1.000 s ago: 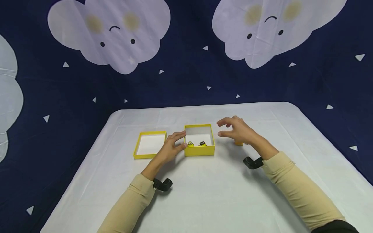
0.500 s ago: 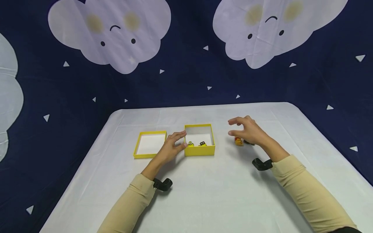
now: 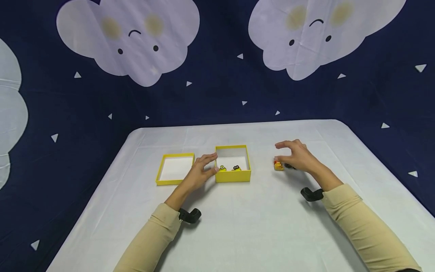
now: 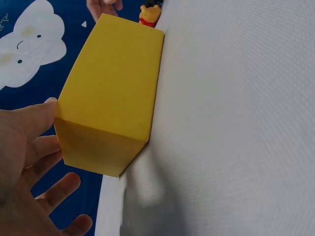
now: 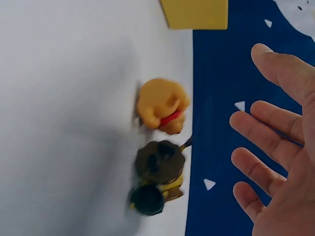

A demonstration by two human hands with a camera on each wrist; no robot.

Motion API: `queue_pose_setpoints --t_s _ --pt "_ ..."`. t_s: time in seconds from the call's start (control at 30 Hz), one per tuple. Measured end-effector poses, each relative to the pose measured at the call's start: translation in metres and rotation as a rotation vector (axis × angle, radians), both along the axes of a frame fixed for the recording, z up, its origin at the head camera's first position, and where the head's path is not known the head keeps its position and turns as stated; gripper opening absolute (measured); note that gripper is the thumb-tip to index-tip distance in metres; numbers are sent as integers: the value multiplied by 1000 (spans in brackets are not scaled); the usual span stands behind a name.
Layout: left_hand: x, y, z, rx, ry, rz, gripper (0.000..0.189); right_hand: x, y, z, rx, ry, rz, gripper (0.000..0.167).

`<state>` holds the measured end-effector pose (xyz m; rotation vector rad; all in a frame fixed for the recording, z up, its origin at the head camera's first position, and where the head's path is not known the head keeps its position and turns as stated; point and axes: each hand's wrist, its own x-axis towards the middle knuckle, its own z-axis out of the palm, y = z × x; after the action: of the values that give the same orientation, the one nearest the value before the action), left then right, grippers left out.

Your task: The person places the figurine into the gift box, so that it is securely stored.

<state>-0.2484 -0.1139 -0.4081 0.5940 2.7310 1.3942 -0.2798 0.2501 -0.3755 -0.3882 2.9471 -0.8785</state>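
A yellow open box (image 3: 233, 176) with a white inside stands mid-table. Two small yellow Minion figures, a one-eyed one (image 3: 222, 168) and a dark-goggled one (image 3: 236, 168), show above its front wall. My left hand (image 3: 200, 172) rests at the box's left side, thumb and fingertips against its edges, fingers loosely extended. To the right of the box, my right hand (image 3: 299, 156) hovers with fingers spread and nothing between them. Just below it are an orange Winnie-the-Pooh figure (image 5: 162, 103) in red and a dark brown figure (image 5: 160, 164) with yellow parts and a round dark piece.
Left of the box, a shallow yellow-edged lid (image 3: 175, 169) lies with its white inside up, partly behind the left hand. A white cloth covers the table (image 3: 244, 226). Behind it hangs a dark blue backdrop (image 3: 217, 105) with clouds and small triangles.
My right hand has moved right, away from the box, staying spread above the two figures, which now show more fully. The left hand and the box have not moved.
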Motion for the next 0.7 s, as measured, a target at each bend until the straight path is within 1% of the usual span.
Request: queue_pose_setpoints --t_s 0.2,0.57,0.7 --pt "1 0 1 -3 2 -1 51 -1 8 -10 4 -20 10 53" --pt "2 0 1 -1 2 3 51 -4 17 -25 40 17 42 54" --pt "2 1 2 -1 -3 3 51 -5 18 -27 38 18 49 56"
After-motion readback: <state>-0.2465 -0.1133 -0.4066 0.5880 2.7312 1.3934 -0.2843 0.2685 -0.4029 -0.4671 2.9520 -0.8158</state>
